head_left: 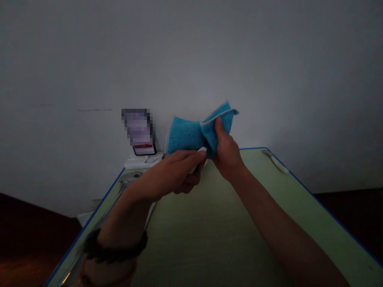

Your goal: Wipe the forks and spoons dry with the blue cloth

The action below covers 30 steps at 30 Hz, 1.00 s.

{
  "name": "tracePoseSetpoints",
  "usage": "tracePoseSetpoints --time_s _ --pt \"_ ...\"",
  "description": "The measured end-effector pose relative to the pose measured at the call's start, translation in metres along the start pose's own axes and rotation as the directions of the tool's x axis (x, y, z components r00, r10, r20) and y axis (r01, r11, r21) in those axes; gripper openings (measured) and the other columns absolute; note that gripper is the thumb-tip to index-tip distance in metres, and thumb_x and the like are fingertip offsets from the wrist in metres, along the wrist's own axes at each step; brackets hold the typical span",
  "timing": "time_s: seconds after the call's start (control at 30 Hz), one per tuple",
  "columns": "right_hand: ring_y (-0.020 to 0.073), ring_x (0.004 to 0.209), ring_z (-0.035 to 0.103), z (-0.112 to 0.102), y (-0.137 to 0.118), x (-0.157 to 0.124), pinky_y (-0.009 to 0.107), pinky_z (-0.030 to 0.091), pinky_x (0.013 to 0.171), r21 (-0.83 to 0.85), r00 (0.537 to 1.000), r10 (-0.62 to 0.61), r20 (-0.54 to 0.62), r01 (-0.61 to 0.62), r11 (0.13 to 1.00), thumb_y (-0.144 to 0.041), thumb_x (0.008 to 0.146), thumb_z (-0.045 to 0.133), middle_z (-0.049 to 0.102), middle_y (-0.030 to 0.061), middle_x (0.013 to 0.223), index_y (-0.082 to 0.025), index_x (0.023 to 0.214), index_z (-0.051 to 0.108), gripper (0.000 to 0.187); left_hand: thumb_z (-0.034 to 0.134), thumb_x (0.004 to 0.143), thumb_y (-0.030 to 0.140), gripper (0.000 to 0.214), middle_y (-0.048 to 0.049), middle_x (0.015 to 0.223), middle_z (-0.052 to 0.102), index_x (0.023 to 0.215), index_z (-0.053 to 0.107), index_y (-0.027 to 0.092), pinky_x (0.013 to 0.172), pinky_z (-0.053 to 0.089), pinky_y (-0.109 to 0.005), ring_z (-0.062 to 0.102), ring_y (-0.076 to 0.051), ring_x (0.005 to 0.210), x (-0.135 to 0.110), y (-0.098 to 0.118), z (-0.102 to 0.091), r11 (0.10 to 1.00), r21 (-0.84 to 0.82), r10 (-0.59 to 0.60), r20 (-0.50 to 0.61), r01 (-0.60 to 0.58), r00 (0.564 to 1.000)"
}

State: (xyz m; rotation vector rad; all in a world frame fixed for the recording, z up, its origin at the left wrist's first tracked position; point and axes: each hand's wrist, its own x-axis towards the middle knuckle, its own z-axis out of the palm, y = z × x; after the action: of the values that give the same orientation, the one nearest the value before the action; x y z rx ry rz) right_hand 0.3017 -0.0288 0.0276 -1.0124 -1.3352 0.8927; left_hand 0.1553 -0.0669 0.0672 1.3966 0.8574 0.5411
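Note:
A blue terry cloth (188,135) with a pale edging is held up above the table's far end. My right hand (229,155) is closed on the cloth's right part, the thumb pressed on a fold. My left hand (176,171) is wrapped around a white handle (202,150), whose rounded end shows beside the thumb. Whatever the handle belongs to is hidden behind the fingers and the cloth. The cloth's left part spreads just above my left hand.
A light green table (191,239) with a blue edge stands against a grey wall (269,71). A lit phone (139,131), partly pixelated, leans at the back left on a white object (143,160). A white-handled utensil (278,162) lies at the far right. Grey and clear items line the left side.

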Motion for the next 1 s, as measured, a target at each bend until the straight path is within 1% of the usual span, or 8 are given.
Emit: tracePoseSetpoints --time_s 0.07,0.17,0.33,0.43,0.5,0.6,0.8,1.0 --pt "0.015 0.06 0.051 0.003 0.002 -0.001 0.028 0.037 0.053 0.034 0.998 0.013 -0.059 -0.011 0.999 -0.066 0.073 0.041 0.049 -0.0002 0.057 -0.021 0.073 0.056 0.047 0.044 0.085 0.04 0.03 0.0075 0.049 0.027 0.065 0.046 0.017 0.033 0.016 -0.013 0.022 -0.003 0.037 0.002 -0.004 -0.007 0.999 -0.054 -0.002 0.016 0.003 1.0" --pt "0.013 0.06 0.051 0.006 0.001 -0.002 0.026 0.04 0.056 0.099 1.0 -0.021 -0.003 0.021 0.995 -0.059 0.07 0.051 0.054 -0.0007 0.061 -0.019 0.07 0.057 0.04 0.046 0.084 0.039 0.027 0.008 0.05 0.027 0.068 0.048 0.017 0.032 0.014 -0.012 0.021 -0.003 0.036 0.01 -0.011 -0.012 0.995 -0.087 0.054 -0.03 -0.056 0.998" --pt "0.0092 0.055 0.048 -0.001 -0.002 0.002 0.024 0.039 0.054 0.147 0.998 -0.064 0.001 0.063 0.987 -0.051 0.069 0.057 0.054 -0.003 0.059 -0.017 0.065 0.055 0.034 0.046 0.084 0.041 0.027 0.0072 0.052 0.032 0.072 0.05 0.017 0.033 0.02 -0.012 0.028 -0.004 0.038 0.018 -0.016 -0.001 0.991 0.056 0.128 -0.105 -0.123 0.986" --pt "0.0079 0.049 0.041 -0.011 -0.005 0.004 0.023 0.034 0.048 0.038 0.993 -0.07 -0.099 0.074 0.997 -0.054 0.071 0.054 0.045 -0.0045 0.051 -0.018 0.054 0.049 0.04 0.045 0.084 0.044 0.028 0.0024 0.061 0.046 0.084 0.053 0.017 0.036 0.027 -0.013 0.039 -0.007 0.046 0.01 -0.01 0.004 0.976 0.205 0.083 -0.064 -0.069 0.994" --pt "0.0083 0.049 0.04 -0.017 -0.008 0.005 0.023 0.032 0.046 -0.019 0.977 -0.046 -0.206 0.043 0.999 -0.057 0.072 0.051 0.041 -0.0047 0.047 -0.019 0.051 0.046 0.044 0.042 0.086 0.045 0.03 0.0007 0.064 0.049 0.094 0.053 0.019 0.035 0.023 -0.013 0.039 -0.008 0.046 0.002 -0.005 0.003 0.984 0.176 0.012 0.053 -0.021 0.999" --pt "0.0099 0.052 0.045 -0.02 -0.006 0.009 0.023 0.034 0.046 0.027 0.952 0.018 -0.306 -0.011 1.0 -0.058 0.071 0.052 0.042 -0.0042 0.047 -0.02 0.052 0.047 0.043 0.043 0.085 0.043 0.029 0.0014 0.061 0.044 0.088 0.055 0.018 0.037 0.023 -0.015 0.035 -0.008 0.046 -0.004 -0.002 -0.004 0.986 0.161 0.043 0.034 -0.048 0.998" --pt "0.0129 0.069 0.059 -0.009 0.0 0.014 0.026 0.048 0.06 0.515 0.999 0.038 -0.006 -0.029 0.857 -0.036 0.069 0.063 0.062 -0.0025 0.072 -0.021 0.081 0.058 0.02 0.045 0.084 0.042 0.029 0.0051 0.054 0.034 0.069 0.048 0.018 0.034 0.022 -0.015 0.028 -0.006 0.041 0.003 -0.006 -0.007 0.981 0.124 0.164 -0.11 -0.151 0.98" --pt "0.0122 0.078 0.06 -0.006 -0.008 0.011 0.028 0.051 0.071 0.617 0.999 -0.001 0.048 -0.029 0.786 -0.026 0.067 0.065 0.065 -0.0028 0.084 -0.023 0.081 0.058 0.015 0.042 0.086 0.039 0.027 0.005 0.057 0.037 0.07 0.046 0.018 0.034 0.025 -0.014 0.033 -0.005 0.041 0.01 -0.006 0.005 0.963 0.214 0.192 -0.137 -0.16 0.972"
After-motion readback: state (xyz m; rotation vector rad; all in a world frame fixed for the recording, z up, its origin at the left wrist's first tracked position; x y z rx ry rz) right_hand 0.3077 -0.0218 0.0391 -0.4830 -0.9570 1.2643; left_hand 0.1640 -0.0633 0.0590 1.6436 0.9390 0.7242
